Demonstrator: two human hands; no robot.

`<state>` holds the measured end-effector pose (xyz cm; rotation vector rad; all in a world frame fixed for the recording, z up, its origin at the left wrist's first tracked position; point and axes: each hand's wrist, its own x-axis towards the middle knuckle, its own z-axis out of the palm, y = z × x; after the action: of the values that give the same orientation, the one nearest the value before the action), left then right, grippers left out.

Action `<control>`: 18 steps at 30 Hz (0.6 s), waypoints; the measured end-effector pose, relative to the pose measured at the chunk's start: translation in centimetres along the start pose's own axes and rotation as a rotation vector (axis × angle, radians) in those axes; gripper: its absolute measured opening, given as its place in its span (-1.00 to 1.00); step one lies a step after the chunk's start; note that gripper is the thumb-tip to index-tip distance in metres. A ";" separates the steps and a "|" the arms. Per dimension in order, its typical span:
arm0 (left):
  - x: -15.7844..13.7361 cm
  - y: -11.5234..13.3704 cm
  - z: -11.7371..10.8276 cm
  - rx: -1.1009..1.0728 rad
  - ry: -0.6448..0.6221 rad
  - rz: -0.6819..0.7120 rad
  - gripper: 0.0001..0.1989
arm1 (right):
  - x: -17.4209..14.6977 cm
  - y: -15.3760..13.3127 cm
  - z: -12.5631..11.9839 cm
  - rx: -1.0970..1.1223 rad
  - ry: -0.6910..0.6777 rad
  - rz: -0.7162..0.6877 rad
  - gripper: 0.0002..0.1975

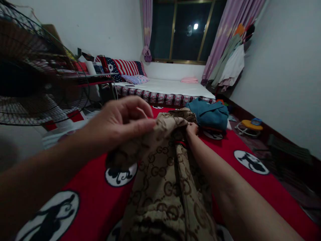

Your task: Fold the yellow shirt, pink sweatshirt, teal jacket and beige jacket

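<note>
A beige jacket (pixel 160 177) with a brown interlocking-letter print lies spread on the red blanket (pixel 90 201), its gathered elastic edge toward me. What looks like one of its sleeves (pixel 170 125) is lifted and stretched between my hands. My left hand (pixel 122 120) pinches the near-left end between thumb and fingers, slightly blurred. At the far end, my right hand (pixel 192 130) is closed on the fabric, close to the collar area. Just beyond my right hand sits a folded teal garment (pixel 209 113).
A black wire fan (pixel 45 110) stands close on the left, beside a cluttered desk (pixel 97 75). Behind is a bed (pixel 170 85) under a curtained window. On the right are hanging clothes (pixel 233 63) and a yellow-topped stool (pixel 251 125).
</note>
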<state>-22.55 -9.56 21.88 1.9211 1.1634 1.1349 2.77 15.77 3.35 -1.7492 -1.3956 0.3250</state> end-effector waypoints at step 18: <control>5.2 -8.9 15.4 0.399 0.000 0.226 -0.56 | -12.4 1.8 -2.7 0.573 -0.133 -0.092 -0.56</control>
<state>-10.79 -2.14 9.56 2.4059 1.2708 1.0754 1.49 3.43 -0.07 -1.2060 -1.3045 0.7228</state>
